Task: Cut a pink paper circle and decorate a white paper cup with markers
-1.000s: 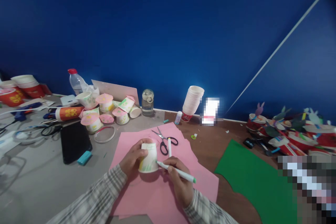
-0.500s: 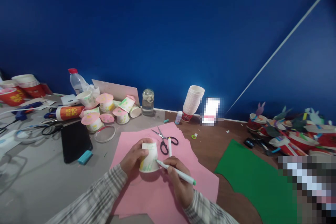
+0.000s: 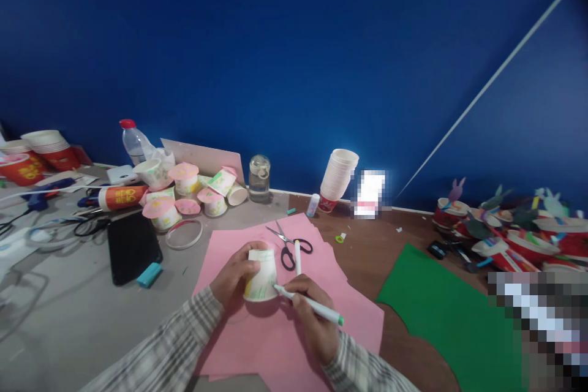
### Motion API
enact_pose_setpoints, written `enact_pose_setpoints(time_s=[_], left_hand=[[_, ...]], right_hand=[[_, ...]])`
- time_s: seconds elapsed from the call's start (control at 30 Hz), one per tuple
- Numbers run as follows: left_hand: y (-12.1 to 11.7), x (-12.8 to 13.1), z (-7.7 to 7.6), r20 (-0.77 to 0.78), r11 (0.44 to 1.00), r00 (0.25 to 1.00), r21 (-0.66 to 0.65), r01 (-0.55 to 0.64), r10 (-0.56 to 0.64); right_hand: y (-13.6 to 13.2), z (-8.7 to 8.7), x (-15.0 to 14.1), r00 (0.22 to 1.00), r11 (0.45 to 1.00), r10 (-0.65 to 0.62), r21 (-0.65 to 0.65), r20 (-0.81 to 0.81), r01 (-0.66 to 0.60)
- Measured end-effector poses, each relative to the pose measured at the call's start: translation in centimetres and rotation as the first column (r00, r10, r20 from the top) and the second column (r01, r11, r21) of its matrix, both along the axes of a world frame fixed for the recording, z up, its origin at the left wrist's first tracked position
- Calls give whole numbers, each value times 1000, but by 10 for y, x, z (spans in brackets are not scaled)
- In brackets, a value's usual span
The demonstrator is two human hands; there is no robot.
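A white paper cup (image 3: 262,275) with green strokes and a yellow patch is held upside down, its wide rim downward, over pink paper (image 3: 248,343). My left hand (image 3: 236,275) grips it from the left, thumb on its side. Between the fingers of my right hand (image 3: 312,312) is a white marker (image 3: 321,309) with a green end; its tip meets the cup's right side, low down. Just beyond the hands lie black-handled scissors (image 3: 288,248), partly open. A second white marker (image 3: 297,257) with a yellow end lies beside them, its near part hidden by my right hand.
Decorated paper cups (image 3: 184,180) cluster at the back left, near a black tablet-like slab (image 3: 134,248). A glass jar (image 3: 260,179) and a leaning stack of paper cups (image 3: 339,174) stand by the blue wall. Green paper (image 3: 450,312) lies at right.
The marker tip has shifted slightly down along the cup's right side. Both hands keep nearly the same place and hold.
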State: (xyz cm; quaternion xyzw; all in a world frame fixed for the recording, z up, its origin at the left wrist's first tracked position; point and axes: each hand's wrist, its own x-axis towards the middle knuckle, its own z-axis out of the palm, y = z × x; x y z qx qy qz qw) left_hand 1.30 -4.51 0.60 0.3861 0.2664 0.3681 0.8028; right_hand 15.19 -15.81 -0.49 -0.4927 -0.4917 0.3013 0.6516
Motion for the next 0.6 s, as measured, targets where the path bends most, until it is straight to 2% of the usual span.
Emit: enact_pose_setpoints(time_s=[0.2, 0.37, 0.6], left_hand=[[-1, 0, 4, -23, 999, 999, 11, -44, 44], [0, -1, 4, -31, 999, 999, 11, -33, 33], [1, -1, 0, -4, 999, 999, 10, -40, 40]], right_hand=[[1, 0, 3, 999, 1000, -13, -8, 32, 13], [2, 2, 5, 1000, 1000, -2, -14, 23, 2], [-1, 4, 4, 994, 999, 29, 32, -110, -25]])
